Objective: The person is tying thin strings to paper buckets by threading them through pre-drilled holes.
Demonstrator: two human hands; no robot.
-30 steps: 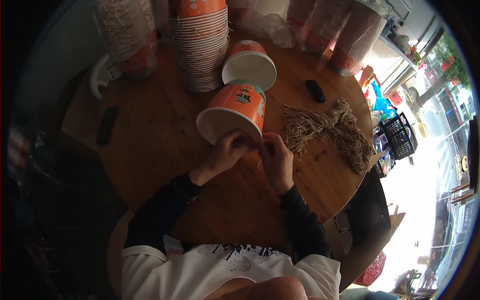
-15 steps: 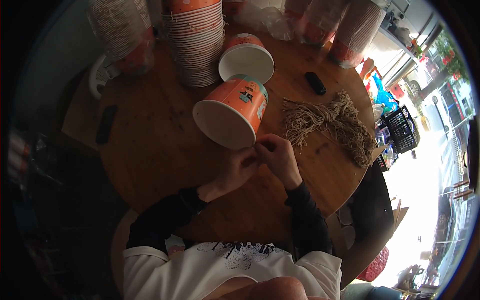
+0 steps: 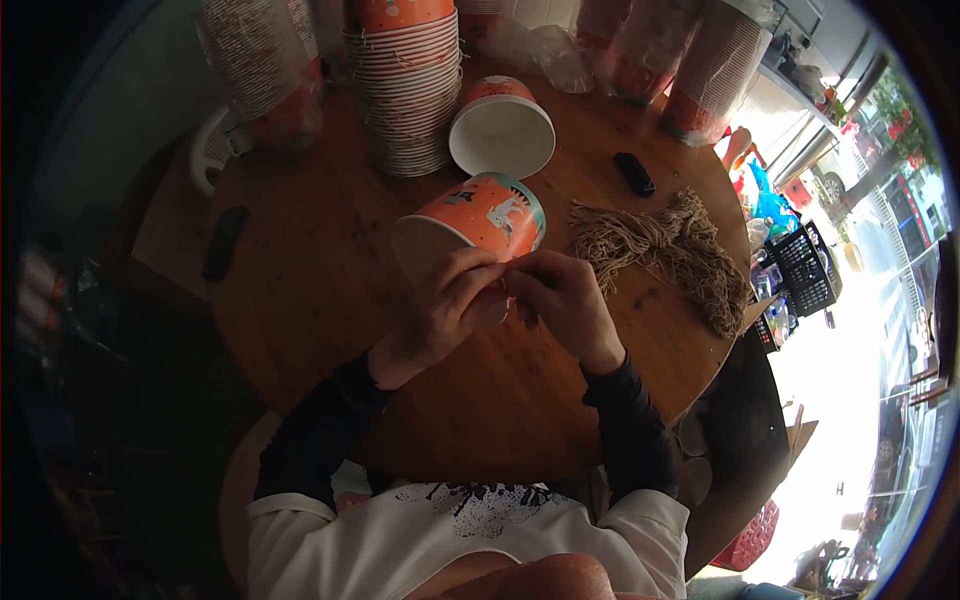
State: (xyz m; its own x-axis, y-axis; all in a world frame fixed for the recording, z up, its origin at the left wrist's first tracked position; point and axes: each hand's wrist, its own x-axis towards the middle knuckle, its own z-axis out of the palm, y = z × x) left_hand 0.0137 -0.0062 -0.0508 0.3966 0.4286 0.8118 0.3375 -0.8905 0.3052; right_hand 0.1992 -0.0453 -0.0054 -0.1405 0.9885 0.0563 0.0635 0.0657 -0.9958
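Observation:
An orange paper bucket (image 3: 490, 225) with a green band and white printed figures lies on its side on the table, its white mouth turned toward me. At its near rim my left hand (image 3: 450, 300) and my right hand (image 3: 568, 305) meet, thumbs and forefingers pinched together. Whatever sits between the fingertips is too small to make out, and my left hand covers part of the bucket's mouth. To the right of the bucket is a loose bundle of brown twine (image 3: 690, 250). Behind it a second orange bucket (image 3: 502, 135) lies with its white inside showing.
A tall stack of nested paper buckets (image 3: 405, 95) stands at the back, bits of string hanging from it. Plastic-wrapped stacks (image 3: 715, 75) line the far edge of the round wooden table (image 3: 310, 270). Dark small objects (image 3: 634, 174) lie to either side; a black basket (image 3: 803, 268) is beyond the right edge.
Both hands have risen and drawn closer together at the rim. The bucket has rolled, showing a different part of its print, and its mouth is now more covered.

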